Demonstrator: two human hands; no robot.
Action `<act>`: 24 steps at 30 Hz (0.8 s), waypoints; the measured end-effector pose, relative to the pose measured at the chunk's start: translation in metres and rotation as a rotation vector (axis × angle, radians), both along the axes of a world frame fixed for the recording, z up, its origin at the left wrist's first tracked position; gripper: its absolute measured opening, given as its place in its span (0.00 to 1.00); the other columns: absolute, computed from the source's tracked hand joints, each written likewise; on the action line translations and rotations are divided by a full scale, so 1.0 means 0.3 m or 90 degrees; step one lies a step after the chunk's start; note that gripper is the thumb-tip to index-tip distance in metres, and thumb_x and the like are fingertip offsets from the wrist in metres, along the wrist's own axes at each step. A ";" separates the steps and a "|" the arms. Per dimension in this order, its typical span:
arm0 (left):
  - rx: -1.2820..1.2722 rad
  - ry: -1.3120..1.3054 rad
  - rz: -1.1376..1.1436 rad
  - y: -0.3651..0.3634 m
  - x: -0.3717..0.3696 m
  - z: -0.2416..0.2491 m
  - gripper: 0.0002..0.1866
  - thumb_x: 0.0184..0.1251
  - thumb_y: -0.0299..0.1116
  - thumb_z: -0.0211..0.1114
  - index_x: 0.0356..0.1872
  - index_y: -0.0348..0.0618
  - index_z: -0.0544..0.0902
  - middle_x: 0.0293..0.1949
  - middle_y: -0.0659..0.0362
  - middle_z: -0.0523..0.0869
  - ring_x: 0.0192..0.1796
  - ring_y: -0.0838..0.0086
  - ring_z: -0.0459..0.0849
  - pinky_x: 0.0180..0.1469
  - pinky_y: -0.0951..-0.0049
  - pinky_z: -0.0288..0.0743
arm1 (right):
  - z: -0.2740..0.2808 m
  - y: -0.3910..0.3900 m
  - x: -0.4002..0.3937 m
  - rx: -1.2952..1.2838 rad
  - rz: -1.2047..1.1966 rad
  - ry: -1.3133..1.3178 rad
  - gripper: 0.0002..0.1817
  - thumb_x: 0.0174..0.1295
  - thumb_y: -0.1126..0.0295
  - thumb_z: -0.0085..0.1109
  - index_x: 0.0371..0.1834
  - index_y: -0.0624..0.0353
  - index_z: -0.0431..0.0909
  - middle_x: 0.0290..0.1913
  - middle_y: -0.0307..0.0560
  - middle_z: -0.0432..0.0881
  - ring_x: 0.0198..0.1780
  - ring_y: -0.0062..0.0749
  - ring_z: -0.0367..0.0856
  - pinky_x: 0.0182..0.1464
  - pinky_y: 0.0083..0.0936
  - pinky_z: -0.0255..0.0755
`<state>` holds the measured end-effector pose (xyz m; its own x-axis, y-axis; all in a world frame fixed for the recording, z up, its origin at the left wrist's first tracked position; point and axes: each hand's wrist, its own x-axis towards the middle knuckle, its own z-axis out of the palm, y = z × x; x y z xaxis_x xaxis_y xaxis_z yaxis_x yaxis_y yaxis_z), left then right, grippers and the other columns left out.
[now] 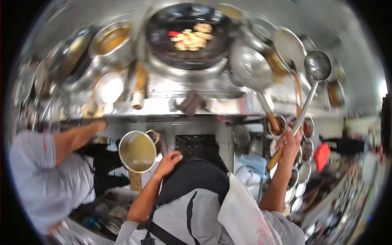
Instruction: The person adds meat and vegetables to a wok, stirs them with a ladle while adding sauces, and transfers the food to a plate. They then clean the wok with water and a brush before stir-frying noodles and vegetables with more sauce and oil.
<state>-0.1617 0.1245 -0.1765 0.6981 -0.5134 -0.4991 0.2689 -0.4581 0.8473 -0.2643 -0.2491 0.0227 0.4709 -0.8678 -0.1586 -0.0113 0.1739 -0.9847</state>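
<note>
My right hand (289,145) grips a long-handled ladle (307,107) near its wooden end, the steel bowl raised to the upper right. My left hand (167,164) is in front of my waist with its fingers curled in, and nothing shows in it. Just left of that hand is a metal pot (122,152) of yellowish liquid; what supports it is hidden. Ahead, a black wok (163,45) on the stove holds pale cooked pieces and a bit of red. A perforated skimmer (250,67) with a wooden handle rests to the wok's right.
A co-worker's arm (73,141) reaches toward the stove from the left. A bowl of amber liquid (93,47) stands left of the wok. A folded dark cloth (190,104) lies on the stove's front edge. Several seasoning containers (308,127) line my right side.
</note>
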 end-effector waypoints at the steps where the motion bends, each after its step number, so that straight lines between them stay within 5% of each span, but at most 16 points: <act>1: -0.109 0.018 -0.014 -0.077 0.060 -0.003 0.17 0.65 0.39 0.66 0.48 0.38 0.80 0.40 0.59 0.83 0.45 0.76 0.80 0.50 0.73 0.73 | -0.004 -0.020 -0.072 -0.013 -0.037 0.023 0.09 0.66 0.69 0.53 0.47 0.53 0.68 0.20 0.33 0.64 0.12 0.16 0.62 0.11 0.17 0.57; 3: -0.194 -0.020 -0.096 -0.245 0.195 0.263 0.16 0.63 0.35 0.67 0.50 0.40 0.80 0.42 0.62 0.83 0.46 0.76 0.80 0.53 0.71 0.73 | 0.011 -0.046 -0.221 -0.052 -0.123 0.077 0.08 0.66 0.68 0.54 0.44 0.52 0.67 0.20 0.32 0.66 0.12 0.16 0.63 0.11 0.17 0.59; 6: -0.098 -0.269 -0.180 -0.421 0.387 0.520 0.19 0.61 0.32 0.66 0.53 0.40 0.78 0.52 0.57 0.81 0.55 0.72 0.78 0.60 0.70 0.68 | 0.018 -0.062 -0.395 -0.057 -0.188 0.146 0.16 0.64 0.69 0.53 0.53 0.56 0.65 0.20 0.35 0.67 0.12 0.17 0.65 0.11 0.17 0.61; 7: -0.107 -0.506 -0.179 -0.458 0.473 0.549 0.20 0.61 0.33 0.66 0.54 0.39 0.78 0.52 0.55 0.81 0.56 0.70 0.78 0.60 0.69 0.67 | 0.005 -0.073 -0.448 -0.033 -0.197 0.144 0.16 0.64 0.69 0.53 0.54 0.57 0.65 0.20 0.35 0.67 0.12 0.17 0.65 0.11 0.17 0.61; 10: 0.068 -0.746 -0.160 -0.593 0.653 0.634 0.24 0.62 0.36 0.66 0.56 0.35 0.75 0.54 0.46 0.80 0.58 0.58 0.77 0.62 0.65 0.67 | -0.049 -0.112 -0.578 0.026 -0.210 0.157 0.18 0.64 0.70 0.53 0.55 0.59 0.64 0.20 0.36 0.68 0.12 0.18 0.65 0.11 0.18 0.62; 12: 0.197 -0.737 -0.156 -0.642 0.709 0.608 0.25 0.62 0.37 0.65 0.57 0.34 0.74 0.55 0.43 0.79 0.59 0.54 0.76 0.62 0.63 0.66 | -0.079 -0.137 -0.641 0.054 -0.212 0.163 0.17 0.64 0.70 0.53 0.54 0.60 0.64 0.20 0.36 0.68 0.12 0.18 0.65 0.11 0.18 0.62; 14: 0.153 -0.675 -0.165 -0.654 0.772 0.483 0.25 0.61 0.37 0.65 0.56 0.34 0.75 0.52 0.42 0.80 0.58 0.52 0.76 0.60 0.60 0.67 | -0.118 -0.173 -0.698 0.071 -0.211 0.181 0.18 0.63 0.69 0.53 0.55 0.60 0.65 0.22 0.37 0.68 0.13 0.19 0.66 0.13 0.19 0.63; 15: 0.220 -0.786 -0.193 -0.656 0.781 0.440 0.24 0.60 0.38 0.66 0.55 0.34 0.75 0.51 0.42 0.80 0.56 0.51 0.76 0.59 0.59 0.67 | -0.121 -0.186 -0.714 0.081 -0.209 0.184 0.19 0.63 0.69 0.53 0.56 0.61 0.65 0.23 0.37 0.68 0.13 0.19 0.66 0.13 0.20 0.63; 16: 0.288 -0.897 -0.216 -0.666 0.766 0.430 0.24 0.60 0.38 0.66 0.54 0.35 0.75 0.49 0.42 0.80 0.54 0.49 0.76 0.58 0.58 0.67 | -0.126 -0.196 -0.721 0.089 -0.204 0.187 0.20 0.63 0.69 0.53 0.56 0.61 0.64 0.23 0.37 0.68 0.13 0.19 0.66 0.13 0.20 0.63; 24: 0.375 -0.893 -0.102 -0.719 0.710 0.416 0.25 0.57 0.39 0.68 0.51 0.33 0.76 0.47 0.43 0.80 0.52 0.47 0.76 0.57 0.55 0.66 | -0.195 -0.288 -0.770 0.130 -0.163 0.238 0.23 0.63 0.70 0.53 0.61 0.61 0.61 0.19 0.38 0.69 0.13 0.21 0.66 0.14 0.22 0.61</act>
